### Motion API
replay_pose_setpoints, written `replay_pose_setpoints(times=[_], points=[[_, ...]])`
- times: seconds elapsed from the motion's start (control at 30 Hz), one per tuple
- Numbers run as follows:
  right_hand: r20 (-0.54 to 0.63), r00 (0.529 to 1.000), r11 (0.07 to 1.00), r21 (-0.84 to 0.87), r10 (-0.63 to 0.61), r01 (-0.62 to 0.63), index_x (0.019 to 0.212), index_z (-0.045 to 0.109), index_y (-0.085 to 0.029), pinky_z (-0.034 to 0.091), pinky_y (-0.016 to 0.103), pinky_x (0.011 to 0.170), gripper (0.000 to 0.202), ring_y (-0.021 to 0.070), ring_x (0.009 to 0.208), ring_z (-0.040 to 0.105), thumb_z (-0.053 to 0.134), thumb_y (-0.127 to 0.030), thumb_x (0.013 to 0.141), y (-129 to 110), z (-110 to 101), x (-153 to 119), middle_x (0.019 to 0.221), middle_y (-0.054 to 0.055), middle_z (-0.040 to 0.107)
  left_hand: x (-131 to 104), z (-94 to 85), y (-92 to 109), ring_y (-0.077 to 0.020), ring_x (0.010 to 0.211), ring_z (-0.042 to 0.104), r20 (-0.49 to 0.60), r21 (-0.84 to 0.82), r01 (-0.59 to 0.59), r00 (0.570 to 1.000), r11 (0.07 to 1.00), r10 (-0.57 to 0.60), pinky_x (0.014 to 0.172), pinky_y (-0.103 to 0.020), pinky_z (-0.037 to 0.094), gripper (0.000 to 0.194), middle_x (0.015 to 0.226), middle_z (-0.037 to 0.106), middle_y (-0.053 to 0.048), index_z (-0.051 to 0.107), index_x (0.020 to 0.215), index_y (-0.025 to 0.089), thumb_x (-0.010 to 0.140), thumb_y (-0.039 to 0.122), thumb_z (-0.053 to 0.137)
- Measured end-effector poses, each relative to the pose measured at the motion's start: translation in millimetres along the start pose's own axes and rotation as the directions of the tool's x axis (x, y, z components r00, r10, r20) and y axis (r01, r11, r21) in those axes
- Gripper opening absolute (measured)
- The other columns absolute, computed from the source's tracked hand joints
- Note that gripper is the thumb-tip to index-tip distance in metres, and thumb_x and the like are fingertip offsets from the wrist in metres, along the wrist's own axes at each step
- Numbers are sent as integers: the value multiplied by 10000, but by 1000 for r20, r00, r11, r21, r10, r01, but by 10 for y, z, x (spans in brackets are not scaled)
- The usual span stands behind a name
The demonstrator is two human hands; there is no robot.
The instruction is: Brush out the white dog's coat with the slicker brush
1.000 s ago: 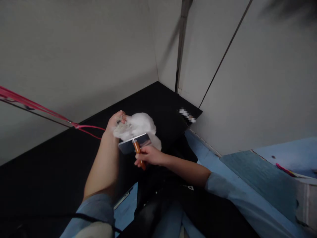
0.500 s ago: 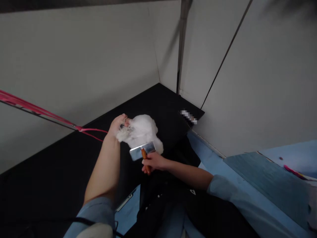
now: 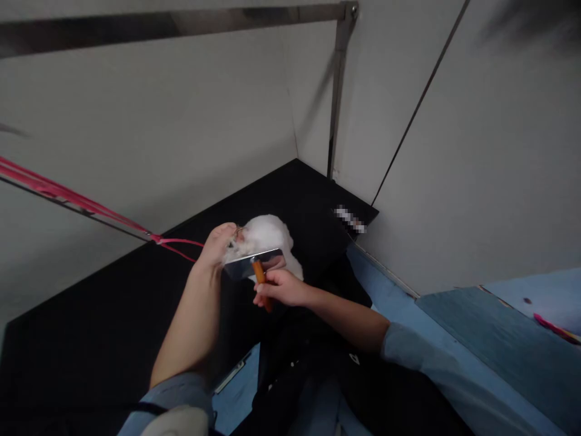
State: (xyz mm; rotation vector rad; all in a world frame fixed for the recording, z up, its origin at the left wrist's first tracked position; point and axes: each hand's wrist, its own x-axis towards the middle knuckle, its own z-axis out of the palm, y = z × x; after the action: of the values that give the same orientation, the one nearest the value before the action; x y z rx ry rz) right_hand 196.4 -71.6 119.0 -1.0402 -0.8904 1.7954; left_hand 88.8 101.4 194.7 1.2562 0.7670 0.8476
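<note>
A small white fluffy dog is on the black table, its body pointing away from its head at my left hand. My left hand is closed around the fur at the head end; part of the head is hidden behind the fingers. In my right hand is a slicker brush, gripped by its orange-brown handle. Its wide shiny metal back faces me and lies over the dog's near side, close to my left hand. The bristles are out of sight.
Pink cords run from the left edge to near my left wrist. Behind the table stand a grey wall, a metal bar and an upright post. A blurred-out item lies by the table's right corner.
The brush has shifted left and up along the dog, toward my left hand, and its head is tilted differently. My left hand keeps its hold. The view has tipped slightly upward.
</note>
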Motion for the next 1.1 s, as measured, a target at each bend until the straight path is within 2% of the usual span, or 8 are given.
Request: replay_pose_setpoints(times=[0.17, 0.3, 0.47, 0.6, 0.7, 0.8, 0.93, 1.1], points=[[40, 979, 980, -16, 199, -199, 716, 547, -139, 458, 195, 506, 228, 85, 494, 586, 612, -228, 917, 28, 30, 13, 602, -4, 648, -190, 13, -5, -88, 347, 412, -105, -45, -21, 994, 999, 16, 359, -201, 355, 386, 437, 497, 19, 521, 544, 177, 569, 397, 838], [0, 1000, 999, 37, 22, -22, 828, 574, -148, 495, 201, 564, 111, 94, 577, 634, 651, -198, 891, 14, 27, 30, 698, -5, 693, -295, -35, -8, -99, 391, 463, -161, -29, -12, 987, 1000, 7, 396, -199, 381, 344, 478, 550, 10, 526, 550, 176, 546, 334, 832], [12, 989, 985, -93, 144, -142, 727, 525, -155, 428, 181, 477, 228, 77, 469, 559, 562, -216, 943, 25, -8, 35, 594, -16, 629, -438, -221, -43, -131, 482, 551, -236, 88, -8, 971, 996, 29, 465, -217, 428, 307, 583, 649, -25, 581, 603, 173, 573, 350, 831], [-101, 992, 963, -268, -70, 40, 860, 574, -165, 475, 196, 582, 122, 87, 604, 612, 546, -236, 956, 17, -53, 35, 724, -12, 667, -564, -308, -96, -131, 536, 575, -277, 106, -24, 960, 994, 52, 510, -213, 440, 322, 614, 658, -18, 564, 629, 176, 610, 354, 832], [-209, 975, 909, -417, -79, -16, 794, 555, -173, 439, 207, 575, 165, 87, 560, 565, 523, -204, 953, 47, -61, -32, 655, -24, 616, -664, -287, -110, -133, 543, 574, -264, 1, 76, 962, 997, -73, 519, -224, 460, 327, 601, 624, -8, 536, 627, 172, 595, 301, 835], [-173, 982, 869, -494, -77, -19, 763, 530, -184, 391, 226, 552, 211, 95, 533, 530, 505, -243, 964, 63, 2, -166, 633, -26, 586, -758, -228, -109, -118, 519, 547, -218, -93, 143, 963, 985, -160, 499, -223, 464, 336, 584, 580, 3, 515, 592, 162, 585, 270, 833], [-135, 957, 757, -643, -257, 113, 805, 559, -185, 403, 257, 676, 216, 134, 704, 576, 493, -292, 980, 55, 103, -270, 748, 11, 622, -836, -132, -117, -108, 504, 536, -231, -183, 136, 957, 974, -177, 457, -203, 450, 352, 578, 568, 7, 474, 546, 163, 571, 228, 819], [-152, 986, 900, -417, 71, -129, 762, 528, -179, 366, 229, 560, 236, 98, 531, 508, 496, -265, 979, 257, 162, -264, 592, -24, 560, -852, -56, -214, -92, 475, 506, -276, -265, 104, 944, 959, -179, 441, -188, 447, 341, 551, 534, 37, 440, 565, 172, 592, 152, 779]])
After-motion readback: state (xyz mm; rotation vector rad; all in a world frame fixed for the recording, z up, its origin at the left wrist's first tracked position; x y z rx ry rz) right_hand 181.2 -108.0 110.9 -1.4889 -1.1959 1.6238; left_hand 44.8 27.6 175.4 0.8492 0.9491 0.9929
